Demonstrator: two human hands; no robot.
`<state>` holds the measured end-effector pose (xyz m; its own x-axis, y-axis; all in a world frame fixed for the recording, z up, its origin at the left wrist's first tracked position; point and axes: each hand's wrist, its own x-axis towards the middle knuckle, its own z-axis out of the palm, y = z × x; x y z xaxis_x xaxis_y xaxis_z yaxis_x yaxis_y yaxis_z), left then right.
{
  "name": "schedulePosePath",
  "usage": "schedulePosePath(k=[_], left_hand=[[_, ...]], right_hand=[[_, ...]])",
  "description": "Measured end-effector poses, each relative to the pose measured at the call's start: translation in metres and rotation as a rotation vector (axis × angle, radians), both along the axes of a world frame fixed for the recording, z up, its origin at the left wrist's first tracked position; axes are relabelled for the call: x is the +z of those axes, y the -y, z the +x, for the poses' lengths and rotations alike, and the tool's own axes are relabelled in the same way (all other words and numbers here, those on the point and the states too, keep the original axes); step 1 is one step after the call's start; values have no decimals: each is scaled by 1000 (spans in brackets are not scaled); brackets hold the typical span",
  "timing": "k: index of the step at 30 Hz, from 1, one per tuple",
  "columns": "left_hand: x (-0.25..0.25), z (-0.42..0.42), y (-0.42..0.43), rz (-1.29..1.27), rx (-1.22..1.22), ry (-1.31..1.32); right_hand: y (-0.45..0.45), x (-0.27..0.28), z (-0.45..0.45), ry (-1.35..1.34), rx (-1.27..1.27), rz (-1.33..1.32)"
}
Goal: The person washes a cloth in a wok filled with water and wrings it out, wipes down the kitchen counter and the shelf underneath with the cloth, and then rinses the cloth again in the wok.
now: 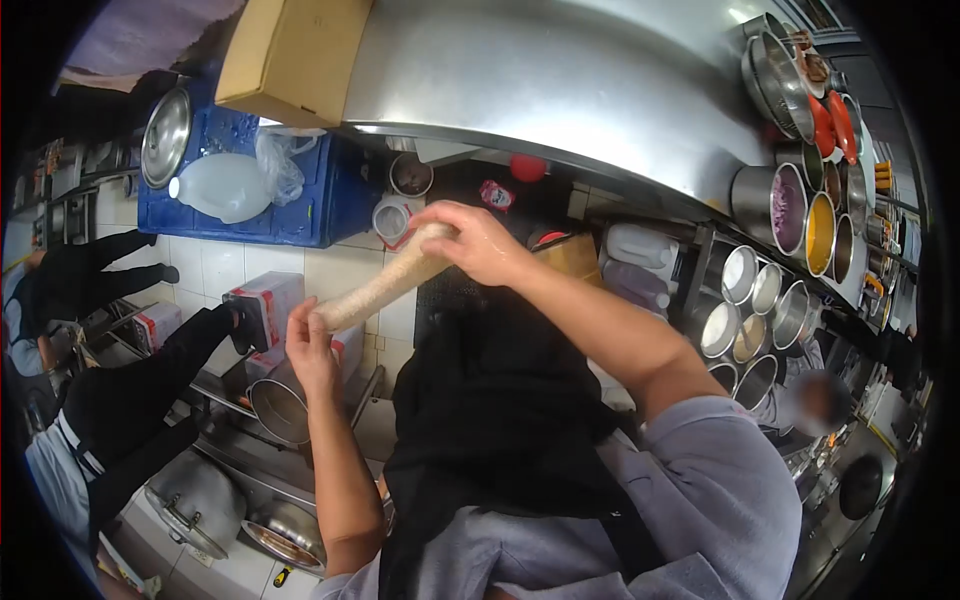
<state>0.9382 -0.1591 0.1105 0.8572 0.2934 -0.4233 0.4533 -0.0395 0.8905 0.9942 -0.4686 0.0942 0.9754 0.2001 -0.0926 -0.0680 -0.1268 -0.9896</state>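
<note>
Left hand (316,358) and right hand (482,247): fingers (298,322) gripped opposite ends of a long, pale, grainy strip (385,287). We held it slanted.

Your apron (500,390) is black, your shirt (725,465) grey; your strip (386,284) is pale beige, the worktop (570,70) silvery, the tub (338,195) blue, the cardboard box (305,60) tan.

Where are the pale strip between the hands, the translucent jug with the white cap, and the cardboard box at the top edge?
Pale strip (385,286): head view, middle of its length.
Translucent jug (226,188): head view, its body.
Cardboard box (305,58): head view, its side.
</note>
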Motion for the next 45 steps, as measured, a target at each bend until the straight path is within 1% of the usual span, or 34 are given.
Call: schedulePosePath(k=[1, 2, 3, 4, 6, 8, 9, 11, 12, 13, 14, 15, 16, 17, 18, 19, 20, 22, 25, 26, 27, 28, 30, 32, 34, 35, 36, 37, 38, 39, 40, 42, 43, 45], left_hand=[[-2, 3, -1, 90, -173, 43], [-8, 5, -4, 175, -345, 88], [-26, 5, -12, 330, -486, 8], [-47, 2, -18, 329, -479, 3], [-83, -2, -27, 736, -807, -31], [-98, -4, -38, 730, -763, -73], [-103, -7, -43, 726, -726, -123], [-84, -10, -50, 692, -742, -54], [-73, -8, -55, 662, -775, 25], [-64, -3, -67, 503, -769, -23], [-54, 7, -83, 509, -752, -19], [-35, 22, -99, 179, -766, -109], [-23, 33, -111, -155, -770, -194], [-19, 42, -120, -280, -591, -140], [-19, 50, -125, -401, -409, -90], [-26, 62, -119, -699, -261, 127], [-33, 71, -108, -824, -292, 73], [-100, 48, -99, -942, -53, -122], [-133, 30, -69, -1026, -91, -287], [-139, 29, -64, -832, -146, -308], [-144, 29, -60, -640, -201, -329], [-139, 37, -57, -648, -194, -333], [-124, 57, -61, -419, -315, -405], [-146, 57, -70, -398, -295, -408], [-158, 60, -69, 84, -98, -676], [-164, 58, -66, 79, -92, -669], [-171, 52, -60, 25, 19, -508], [-181, 44, -54, -30, 130, -346], [-194, 37, -49, -38, 136, -343], [-211, 26, -46, 158, -124, -162], [-211, 24, -39, 356, -381, 22], [-196, 18, -26, 511, -662, -262], [-190, 19, -19, 549, -665, -331], [-228, 6, -34, 614, -653, -280]], right_hand=[[4, -7, 1, 149, 124, -86], [5, -16, 0, 141, 126, -86], [5, -27, -1, 151, 181, -240], [4, -39, -3, 163, 238, -392], [13, -94, -9, 243, 348, -642], [23, -127, -21, 252, 416, -807], [25, -124, -22, 262, 427, -812], [22, -107, -21, 112, 466, -666], [25, -105, -14, 131, 482, -659], [29, -102, -5, 10, 597, -490], [31, -101, 4, -116, 707, -325], [29, -92, 20, -106, 717, -330], [27, -80, 38, -199, 665, 19], [22, -75, 49, -293, 601, 367], [10, -84, 50, -371, 397, 628], [-6, -94, 59, -444, 353, 748], [-25, -106, 67, -514, 305, 867], [-82, -176, 41, -865, 182, 861], [-122, -180, 10, -1053, 169, 1078], [-127, -193, 1, -1080, 183, 1169], [-131, -196, -3, -1161, 67, 1112], [-134, -196, -5, -1170, 64, 1104], [-136, -196, -7, -818, 23, 736], [-133, -201, 3, -882, -80, 728], [-126, -212, 13, -841, -102, 335], [-125, -223, 15, -690, -125, 180], [-121, -223, 20, -685, -119, 173], [-115, -223, 24, -777, -175, -3], [-109, -222, 28, -865, -231, -181], [-102, -230, 27, -774, -266, -265], [-96, -245, 26, -774, -324, -141], [-88, -262, 21, -588, -256, 0], [-84, -264, 19, -588, -250, 2], [-77, -262, 16, -342, 453, -331]])
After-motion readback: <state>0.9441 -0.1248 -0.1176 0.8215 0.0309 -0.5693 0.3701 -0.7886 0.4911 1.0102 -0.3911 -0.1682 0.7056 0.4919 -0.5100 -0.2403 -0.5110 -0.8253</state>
